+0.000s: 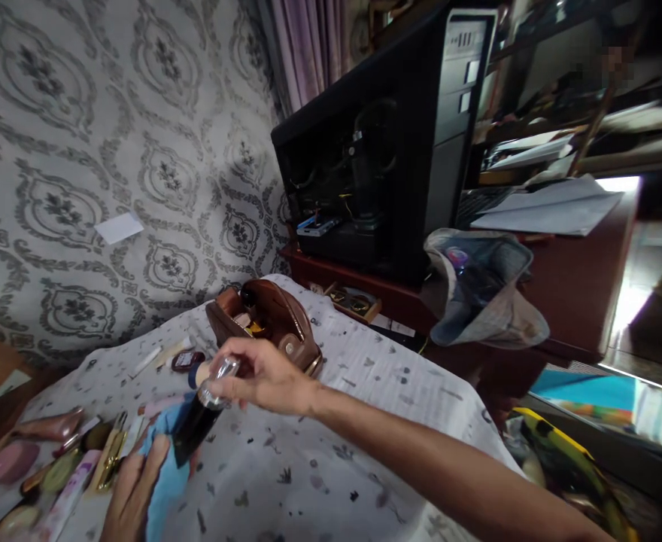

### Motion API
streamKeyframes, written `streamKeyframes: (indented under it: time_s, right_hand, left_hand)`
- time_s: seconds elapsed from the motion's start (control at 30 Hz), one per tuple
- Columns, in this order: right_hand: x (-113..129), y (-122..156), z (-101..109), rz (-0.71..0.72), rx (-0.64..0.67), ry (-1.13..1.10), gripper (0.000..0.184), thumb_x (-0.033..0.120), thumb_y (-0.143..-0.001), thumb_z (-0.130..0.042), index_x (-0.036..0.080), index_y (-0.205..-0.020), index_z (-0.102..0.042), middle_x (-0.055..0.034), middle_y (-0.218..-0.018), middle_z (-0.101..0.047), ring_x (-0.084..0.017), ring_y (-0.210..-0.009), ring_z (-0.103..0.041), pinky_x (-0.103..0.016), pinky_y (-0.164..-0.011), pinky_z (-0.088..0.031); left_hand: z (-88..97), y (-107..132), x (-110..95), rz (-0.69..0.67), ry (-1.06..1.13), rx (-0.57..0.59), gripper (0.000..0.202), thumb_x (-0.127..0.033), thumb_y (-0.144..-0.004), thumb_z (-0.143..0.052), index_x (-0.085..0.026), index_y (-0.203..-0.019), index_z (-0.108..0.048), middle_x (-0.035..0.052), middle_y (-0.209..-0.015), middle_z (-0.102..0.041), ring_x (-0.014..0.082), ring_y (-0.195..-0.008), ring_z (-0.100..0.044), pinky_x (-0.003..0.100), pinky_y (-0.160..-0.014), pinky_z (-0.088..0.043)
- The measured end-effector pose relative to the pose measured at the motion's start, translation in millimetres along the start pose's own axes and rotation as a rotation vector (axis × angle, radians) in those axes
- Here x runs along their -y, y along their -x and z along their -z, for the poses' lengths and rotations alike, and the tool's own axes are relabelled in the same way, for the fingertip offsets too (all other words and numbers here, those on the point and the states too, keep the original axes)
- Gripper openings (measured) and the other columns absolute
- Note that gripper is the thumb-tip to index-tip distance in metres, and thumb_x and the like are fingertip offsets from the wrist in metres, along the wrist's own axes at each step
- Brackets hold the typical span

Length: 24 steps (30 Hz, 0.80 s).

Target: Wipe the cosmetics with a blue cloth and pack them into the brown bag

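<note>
My right hand (pixel 266 376) is closed around the clear, shiny cap end of a dark bottle (pixel 195 427), which is tilted above the patterned white cloth. A light-blue cloth (pixel 167 493) is in my left hand (pixel 131 485), its fingers curled at the lower end of the bottle. Part of that hand is hidden by the cloth and the frame edge. Behind my right hand stands an open brown cosmetic bag (pixel 302 325) with small items inside. A small dark-red item with a label (pixel 188 360) lies left of the bag.
Several cosmetics lie at the left, among them a pink tube (pixel 54 427) and a white-and-pink tube (pixel 74 489). A black computer case (pixel 365 173) stands on the brown desk (pixel 579 301) behind. A fabric bin (pixel 481 301) hangs at the desk's edge, near a small tray (pixel 356 302).
</note>
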State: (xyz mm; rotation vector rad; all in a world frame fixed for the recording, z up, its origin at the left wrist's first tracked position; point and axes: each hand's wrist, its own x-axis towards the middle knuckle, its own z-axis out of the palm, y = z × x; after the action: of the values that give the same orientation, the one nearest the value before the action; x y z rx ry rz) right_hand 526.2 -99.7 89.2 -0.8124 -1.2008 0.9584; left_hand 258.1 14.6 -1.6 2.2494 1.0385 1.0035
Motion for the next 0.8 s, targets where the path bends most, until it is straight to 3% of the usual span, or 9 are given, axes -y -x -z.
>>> streamKeyframes:
  time_s: [0.17,0.33,0.43,0.57,0.67,0.8]
  right_hand:
    - [44,-16,47,0.198,-0.238,0.356,0.033,0.048,-0.081,-0.071,0.018,-0.088,-0.057,0.0038,-0.072,-0.057,-0.009,-0.058,-0.052,-0.021,-0.052,-0.043]
    - [55,-51,81,0.212,-0.436,0.956,0.018,0.033,-0.086,-0.065,0.018,-0.082,-0.056,0.0037,-0.067,-0.054,-0.011,-0.061,-0.05,-0.023,-0.059,-0.037]
    - [56,-72,87,0.194,-0.414,1.125,0.019,0.032,-0.086,-0.066,0.018,-0.079,-0.057,0.0031,-0.067,-0.055,-0.012,-0.063,-0.05,-0.025,-0.062,-0.036]
    - [64,-90,92,0.194,-0.422,1.158,0.02,0.034,-0.09,-0.064,0.016,-0.082,-0.06,0.0009,-0.073,-0.061,-0.014,-0.069,-0.056,-0.025,-0.066,-0.039]
    - [63,-95,92,0.141,-0.451,1.314,0.02,0.033,-0.092,-0.062,0.014,-0.095,-0.062,-0.0039,-0.085,-0.068,-0.018,-0.079,-0.063,-0.026,-0.072,-0.044]
    - [42,-99,82,-0.089,-0.268,1.622,0.03,0.03,-0.097,-0.054,0.011,-0.121,-0.057,-0.015,-0.107,-0.072,-0.027,-0.101,-0.068,-0.031,-0.081,-0.048]
  left_hand:
    - [-26.4,-36,-29,0.166,0.111,0.115,0.053,-0.069,-0.088,-0.05,-0.023,-0.106,-0.071,0.0049,-0.088,-0.074,0.0301,-0.101,-0.068,0.037,-0.085,-0.058]
    - [-44.0,-30,-26,0.291,0.238,0.19,0.059,-0.077,-0.078,-0.057,-0.02,-0.087,-0.068,0.0019,-0.072,-0.068,0.0249,-0.077,-0.068,0.032,-0.071,-0.056]
    - [-51.2,-19,-22,0.323,0.304,0.21,0.056,-0.075,-0.078,-0.059,-0.02,-0.081,-0.066,0.0019,-0.071,-0.068,0.0232,-0.073,-0.066,0.03,-0.07,-0.054]
    - [-52.9,-16,-19,0.326,0.331,0.241,0.054,-0.074,-0.079,-0.06,-0.02,-0.081,-0.065,0.0007,-0.069,-0.066,0.0217,-0.07,-0.064,0.029,-0.067,-0.052]
    - [-51.6,-19,-14,0.283,0.283,0.277,0.052,-0.072,-0.08,-0.059,-0.02,-0.079,-0.065,0.0024,-0.075,-0.067,0.0219,-0.073,-0.063,0.028,-0.067,-0.052]
    - [-51.5,-20,-9,0.334,0.317,0.35,0.055,-0.074,-0.078,-0.06,-0.02,-0.082,-0.063,0.0026,-0.073,-0.067,0.0219,-0.074,-0.065,0.027,-0.069,-0.054]
